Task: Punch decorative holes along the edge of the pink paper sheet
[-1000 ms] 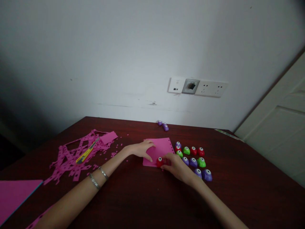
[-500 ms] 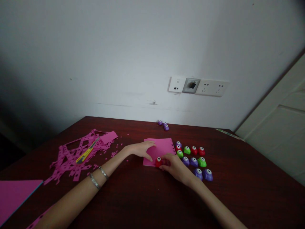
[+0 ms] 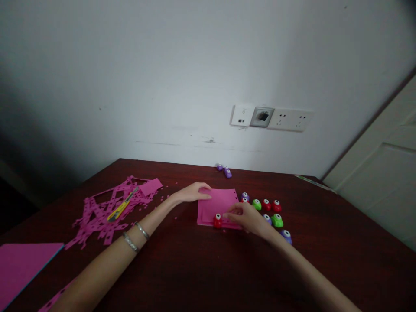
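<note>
My left hand (image 3: 194, 192) rests at the upper left of the stacked pink sheets (image 3: 222, 199), its thumb and fingers apart over the paper. Near the lower edge of the sheets stands a small red craft punch (image 3: 217, 221) with a white round top. My right hand (image 3: 248, 218) is just right of this punch, apart from it. Its fingers are loosely bent over the lower right of the paper, and the hand hides part of the sheets' right edge. Small dark holes show at the top right corner of the paper.
Several purple, red and green craft punches (image 3: 277, 220) stand to the right; more purple ones (image 3: 228, 173) sit by the wall. Left lie pink paper scraps (image 3: 97, 212), a yellow utility knife (image 3: 120, 209) and a larger pink sheet (image 3: 26, 264). Wall sockets (image 3: 289, 119) are above the table.
My right hand has let go of the red punch and shifted right. My left hand has moved up along the paper. The upper sheet now lies offset, covering most edge holes.
</note>
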A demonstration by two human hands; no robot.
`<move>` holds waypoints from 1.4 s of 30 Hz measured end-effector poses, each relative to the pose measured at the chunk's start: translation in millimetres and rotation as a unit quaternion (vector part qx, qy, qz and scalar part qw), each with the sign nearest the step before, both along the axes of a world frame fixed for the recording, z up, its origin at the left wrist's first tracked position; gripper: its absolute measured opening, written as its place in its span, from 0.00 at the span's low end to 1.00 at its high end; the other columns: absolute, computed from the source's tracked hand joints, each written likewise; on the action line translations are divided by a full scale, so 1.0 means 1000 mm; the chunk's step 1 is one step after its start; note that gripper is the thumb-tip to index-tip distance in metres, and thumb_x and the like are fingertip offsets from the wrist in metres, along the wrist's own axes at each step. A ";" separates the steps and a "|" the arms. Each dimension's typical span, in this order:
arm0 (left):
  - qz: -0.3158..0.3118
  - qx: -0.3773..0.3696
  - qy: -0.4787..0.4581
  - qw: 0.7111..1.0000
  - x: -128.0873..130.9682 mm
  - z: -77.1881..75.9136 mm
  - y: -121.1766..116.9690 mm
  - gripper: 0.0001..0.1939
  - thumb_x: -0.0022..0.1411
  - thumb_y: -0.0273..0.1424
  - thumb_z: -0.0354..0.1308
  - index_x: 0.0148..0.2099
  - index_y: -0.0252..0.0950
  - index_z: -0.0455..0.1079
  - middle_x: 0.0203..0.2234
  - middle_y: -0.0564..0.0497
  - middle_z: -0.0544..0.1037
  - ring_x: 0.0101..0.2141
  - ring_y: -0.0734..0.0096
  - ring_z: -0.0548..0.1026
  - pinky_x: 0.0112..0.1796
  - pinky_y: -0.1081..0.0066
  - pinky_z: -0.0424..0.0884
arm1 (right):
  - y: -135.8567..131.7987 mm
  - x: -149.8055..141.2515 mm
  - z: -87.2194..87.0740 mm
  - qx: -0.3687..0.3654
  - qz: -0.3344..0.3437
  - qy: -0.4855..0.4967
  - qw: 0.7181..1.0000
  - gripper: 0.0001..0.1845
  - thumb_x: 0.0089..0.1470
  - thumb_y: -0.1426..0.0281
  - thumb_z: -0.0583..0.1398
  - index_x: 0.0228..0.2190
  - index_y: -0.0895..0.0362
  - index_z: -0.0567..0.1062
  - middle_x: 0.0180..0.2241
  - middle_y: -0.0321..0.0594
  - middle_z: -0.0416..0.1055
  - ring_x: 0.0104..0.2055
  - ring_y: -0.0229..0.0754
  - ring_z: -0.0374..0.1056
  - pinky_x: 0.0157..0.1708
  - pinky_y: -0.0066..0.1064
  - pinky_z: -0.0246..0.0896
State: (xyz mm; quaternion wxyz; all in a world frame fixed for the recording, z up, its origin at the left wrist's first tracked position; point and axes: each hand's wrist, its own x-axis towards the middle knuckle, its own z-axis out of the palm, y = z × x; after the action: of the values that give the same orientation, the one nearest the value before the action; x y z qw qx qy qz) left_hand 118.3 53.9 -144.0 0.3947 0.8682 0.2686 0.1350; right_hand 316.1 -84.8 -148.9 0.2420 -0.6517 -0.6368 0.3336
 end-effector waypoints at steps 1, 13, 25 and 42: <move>0.009 -0.021 -0.001 1.000 0.000 0.002 0.000 0.22 0.53 0.41 0.55 0.45 0.30 0.69 0.40 0.42 0.74 0.40 0.66 0.71 0.41 0.67 0.65 | 0.002 0.001 0.002 -0.041 0.015 0.017 0.999 0.19 0.49 0.56 0.57 0.25 0.61 0.73 0.16 0.34 0.65 0.15 0.32 0.57 0.14 0.24 0.51; -0.039 -0.197 0.152 0.968 0.013 0.022 -0.036 0.27 0.54 0.51 0.49 0.29 0.30 0.74 0.22 0.44 0.75 0.17 0.75 0.65 0.17 0.73 0.55 | 0.026 -0.006 0.002 -0.199 0.068 0.073 0.975 0.27 0.48 0.51 0.56 0.14 0.60 0.69 0.12 0.35 0.62 0.12 0.29 0.53 0.11 0.22 0.44; -0.066 -0.198 0.246 0.947 0.034 0.014 -0.027 0.25 0.46 0.54 0.56 0.21 0.34 0.70 0.18 0.50 0.69 0.15 0.81 0.58 0.15 0.78 0.50 | 0.031 -0.017 0.007 -0.240 0.036 0.048 0.969 0.24 0.47 0.57 0.60 0.10 0.59 0.65 0.08 0.30 0.58 0.11 0.28 0.52 0.11 0.21 0.44; -0.163 -0.357 0.264 0.881 0.028 -0.005 -0.017 0.27 0.49 0.56 0.51 0.21 0.36 0.72 0.12 0.54 0.56 0.12 0.82 0.48 0.12 0.78 0.43 | 0.043 -0.012 0.020 -0.359 0.130 0.101 0.919 0.20 0.53 0.61 0.55 0.19 0.62 0.74 0.14 0.34 0.66 0.14 0.28 0.60 0.16 0.18 0.55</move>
State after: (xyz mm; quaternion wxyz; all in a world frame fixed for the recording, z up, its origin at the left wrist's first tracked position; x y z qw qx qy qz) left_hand 146.3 37.1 -148.6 0.6089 0.7032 0.2477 -0.2708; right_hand 303.8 -41.5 -128.5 0.0097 -0.5690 -0.5255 0.6325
